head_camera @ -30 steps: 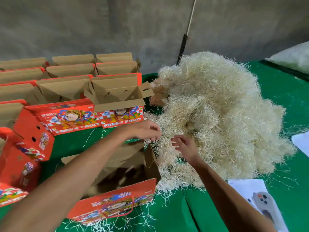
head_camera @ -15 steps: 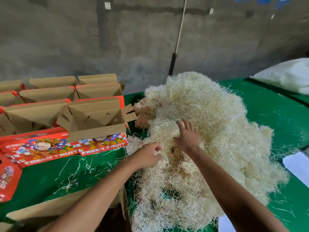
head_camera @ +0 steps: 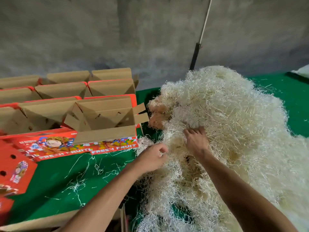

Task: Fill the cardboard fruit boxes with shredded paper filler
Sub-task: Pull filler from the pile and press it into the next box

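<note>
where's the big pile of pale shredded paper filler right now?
In the head view the pale shredded paper filler pile fills the right half of the green table, right of the open red cardboard fruit boxes, with both hands at its near-left edge.
</note>
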A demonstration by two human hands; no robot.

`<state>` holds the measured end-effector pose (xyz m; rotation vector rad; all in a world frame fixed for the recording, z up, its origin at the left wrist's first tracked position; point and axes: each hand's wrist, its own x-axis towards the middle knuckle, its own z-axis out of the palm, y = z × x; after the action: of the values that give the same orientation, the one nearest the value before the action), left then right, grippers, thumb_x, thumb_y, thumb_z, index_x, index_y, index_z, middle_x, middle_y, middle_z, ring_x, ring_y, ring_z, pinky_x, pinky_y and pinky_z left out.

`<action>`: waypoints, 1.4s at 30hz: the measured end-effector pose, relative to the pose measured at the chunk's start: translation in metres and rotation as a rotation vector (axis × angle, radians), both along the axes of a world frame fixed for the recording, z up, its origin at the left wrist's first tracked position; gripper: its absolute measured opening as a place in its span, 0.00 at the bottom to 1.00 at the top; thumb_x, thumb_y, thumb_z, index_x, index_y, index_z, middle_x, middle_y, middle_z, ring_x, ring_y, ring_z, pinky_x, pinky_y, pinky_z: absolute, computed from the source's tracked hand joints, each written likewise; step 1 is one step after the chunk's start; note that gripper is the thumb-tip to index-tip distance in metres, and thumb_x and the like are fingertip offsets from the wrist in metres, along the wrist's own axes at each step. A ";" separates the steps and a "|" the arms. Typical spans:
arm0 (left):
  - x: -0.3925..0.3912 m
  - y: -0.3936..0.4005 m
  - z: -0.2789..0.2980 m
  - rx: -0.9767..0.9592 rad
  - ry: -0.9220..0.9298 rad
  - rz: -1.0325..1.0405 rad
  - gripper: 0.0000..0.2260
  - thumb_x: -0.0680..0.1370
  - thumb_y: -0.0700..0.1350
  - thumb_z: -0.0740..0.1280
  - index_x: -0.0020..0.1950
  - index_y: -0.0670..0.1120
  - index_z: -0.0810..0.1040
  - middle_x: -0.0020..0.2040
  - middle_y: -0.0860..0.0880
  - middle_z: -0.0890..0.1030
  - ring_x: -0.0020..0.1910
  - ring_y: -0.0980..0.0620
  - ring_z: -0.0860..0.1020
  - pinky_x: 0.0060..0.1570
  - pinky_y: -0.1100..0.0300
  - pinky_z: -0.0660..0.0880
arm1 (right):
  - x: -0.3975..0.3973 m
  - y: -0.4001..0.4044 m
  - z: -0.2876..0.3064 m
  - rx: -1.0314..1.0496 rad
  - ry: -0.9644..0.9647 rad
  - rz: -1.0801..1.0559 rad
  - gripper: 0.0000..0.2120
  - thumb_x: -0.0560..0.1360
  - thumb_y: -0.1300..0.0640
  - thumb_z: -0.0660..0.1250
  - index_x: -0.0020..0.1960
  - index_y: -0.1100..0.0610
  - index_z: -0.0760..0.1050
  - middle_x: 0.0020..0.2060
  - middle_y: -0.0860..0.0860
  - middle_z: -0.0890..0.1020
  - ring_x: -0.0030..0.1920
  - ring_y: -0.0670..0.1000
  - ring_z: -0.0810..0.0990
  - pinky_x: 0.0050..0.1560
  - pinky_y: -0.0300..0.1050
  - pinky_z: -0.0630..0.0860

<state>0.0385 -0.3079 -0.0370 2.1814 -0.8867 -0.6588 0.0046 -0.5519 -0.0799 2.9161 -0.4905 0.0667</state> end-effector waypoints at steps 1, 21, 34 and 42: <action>0.003 0.001 -0.001 -0.004 -0.002 0.023 0.04 0.81 0.52 0.65 0.55 0.58 0.76 0.61 0.61 0.76 0.52 0.60 0.81 0.56 0.53 0.79 | 0.001 0.001 0.000 0.005 -0.050 0.005 0.19 0.79 0.55 0.64 0.69 0.47 0.69 0.59 0.47 0.81 0.60 0.51 0.75 0.73 0.53 0.55; 0.002 0.207 0.086 -0.514 0.245 0.781 0.41 0.67 0.84 0.47 0.78 0.70 0.47 0.79 0.66 0.49 0.77 0.59 0.51 0.76 0.41 0.47 | 0.011 0.269 0.188 1.667 -0.567 0.022 0.32 0.78 0.45 0.68 0.74 0.61 0.65 0.64 0.42 0.71 0.64 0.45 0.71 0.63 0.51 0.69; -0.034 0.289 0.076 -1.040 0.950 0.715 0.40 0.72 0.76 0.59 0.74 0.52 0.71 0.65 0.45 0.81 0.62 0.43 0.81 0.61 0.44 0.77 | -0.010 0.375 0.183 2.313 -0.423 -0.032 0.17 0.76 0.42 0.66 0.62 0.46 0.80 0.58 0.54 0.85 0.54 0.56 0.85 0.48 0.56 0.82; -0.037 0.336 0.063 -0.681 0.860 0.524 0.55 0.56 0.62 0.85 0.78 0.52 0.64 0.82 0.45 0.55 0.79 0.43 0.57 0.76 0.40 0.54 | -0.030 0.378 0.166 2.227 -0.618 -0.137 0.41 0.61 0.49 0.77 0.72 0.54 0.70 0.73 0.53 0.68 0.76 0.59 0.62 0.76 0.67 0.54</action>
<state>0.0015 0.0284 0.0256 1.2266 -0.0363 -0.7733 -0.0254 -0.1741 0.0858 4.8465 -1.7028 1.0393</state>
